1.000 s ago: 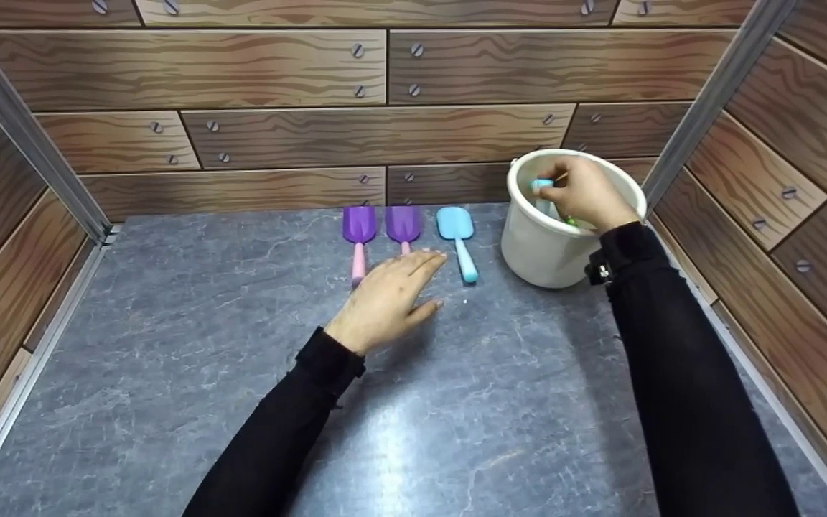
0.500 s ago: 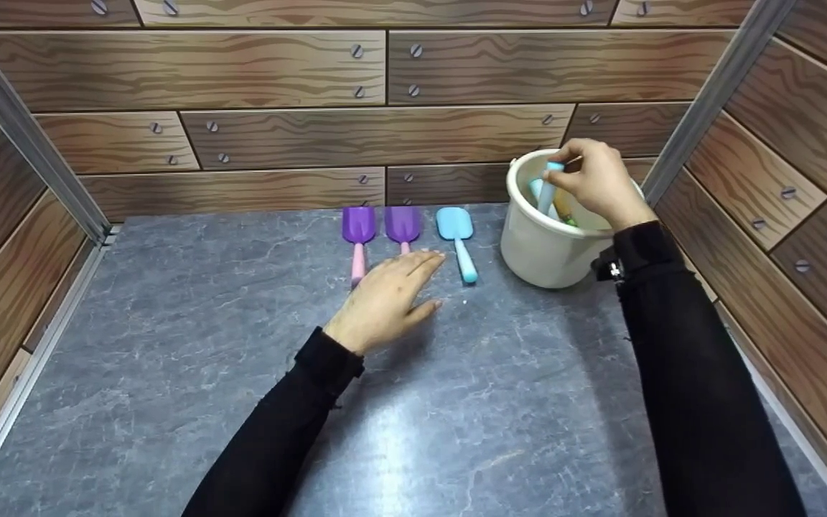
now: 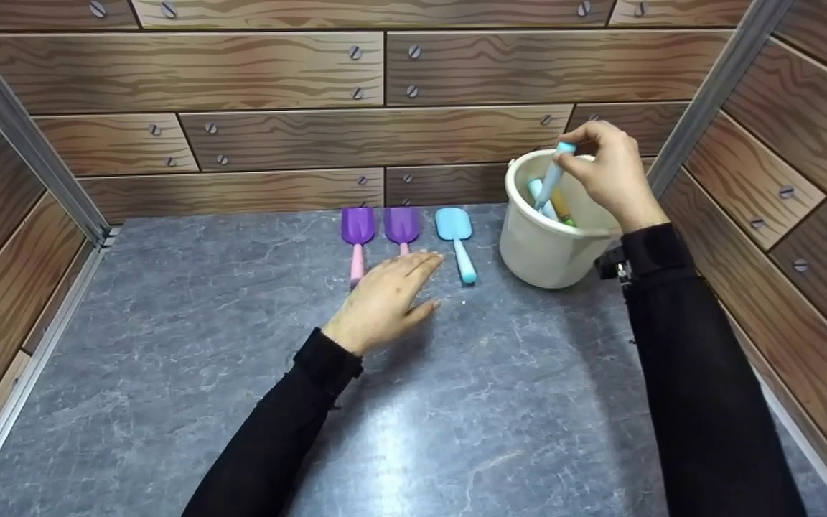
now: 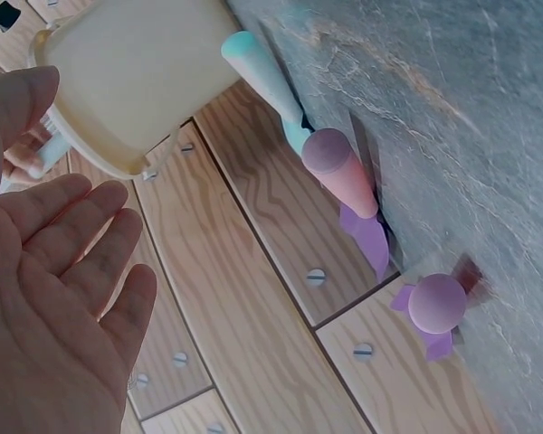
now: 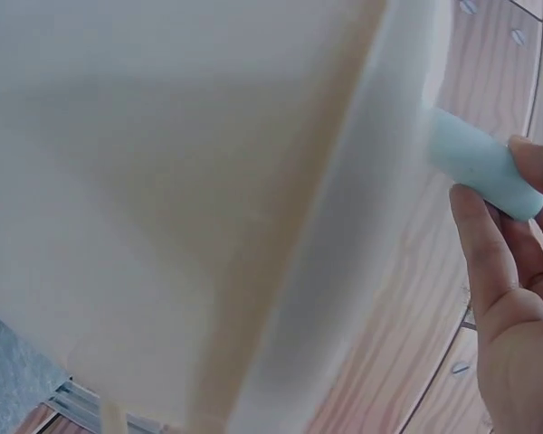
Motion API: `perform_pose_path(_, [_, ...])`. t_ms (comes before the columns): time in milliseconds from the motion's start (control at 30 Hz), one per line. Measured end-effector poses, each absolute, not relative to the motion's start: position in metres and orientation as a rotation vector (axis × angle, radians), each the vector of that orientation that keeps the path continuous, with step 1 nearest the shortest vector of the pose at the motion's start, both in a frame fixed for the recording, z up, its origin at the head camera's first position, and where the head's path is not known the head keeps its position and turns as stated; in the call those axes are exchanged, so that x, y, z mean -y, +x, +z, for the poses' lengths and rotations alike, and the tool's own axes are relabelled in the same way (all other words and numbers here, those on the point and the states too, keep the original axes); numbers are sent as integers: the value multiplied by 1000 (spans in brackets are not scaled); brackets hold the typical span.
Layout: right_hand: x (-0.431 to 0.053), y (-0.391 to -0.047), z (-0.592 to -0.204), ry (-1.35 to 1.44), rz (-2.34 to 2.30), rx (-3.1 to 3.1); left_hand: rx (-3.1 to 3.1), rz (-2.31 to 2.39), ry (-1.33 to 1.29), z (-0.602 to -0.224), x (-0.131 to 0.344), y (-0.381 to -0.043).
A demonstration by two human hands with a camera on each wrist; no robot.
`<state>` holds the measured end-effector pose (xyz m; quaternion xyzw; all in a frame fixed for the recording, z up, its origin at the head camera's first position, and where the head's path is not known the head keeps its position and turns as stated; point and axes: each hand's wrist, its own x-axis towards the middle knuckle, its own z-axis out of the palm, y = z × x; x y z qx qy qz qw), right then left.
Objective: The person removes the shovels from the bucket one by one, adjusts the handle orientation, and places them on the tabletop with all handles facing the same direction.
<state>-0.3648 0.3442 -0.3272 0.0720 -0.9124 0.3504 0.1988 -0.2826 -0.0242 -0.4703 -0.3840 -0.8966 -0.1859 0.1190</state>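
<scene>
My right hand [image 3: 611,172] pinches the top of a light blue handle [image 3: 551,179] between thumb and fingers, just above the mouth of a white bucket [image 3: 548,258]. The handle's lower end is inside the bucket, and what it belongs to is hidden. In the right wrist view the rounded handle [image 5: 484,167] sticks out past the bucket's rim. My left hand [image 3: 385,301] holds nothing, its fingers extended over the handle of the middle toy shovel [image 3: 402,225], which is purple with a pink handle. Beside it lie another purple shovel [image 3: 357,225] and a blue shovel [image 3: 454,225].
Inside the bucket are another light blue piece [image 3: 536,188] and a yellow and green one [image 3: 561,208]. The grey marbled tabletop [image 3: 205,323] meets a wood-patterned back wall [image 3: 277,136] and side walls with metal corner strips.
My right hand has risen up and to the right, drawing the light blue handle higher out of the bucket. The left hand and the three shovels stay put.
</scene>
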Motion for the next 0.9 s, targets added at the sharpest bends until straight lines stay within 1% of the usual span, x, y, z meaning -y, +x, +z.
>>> perform_pose_path(633, [-323, -343, -297, 210, 1000, 2213, 2620, -539, -1126, -470, 26, -283])
perform_pose_path(900, [-307, -332, -289, 300, 1064, 2050, 2611, -512, -1119, -469, 28, -284])
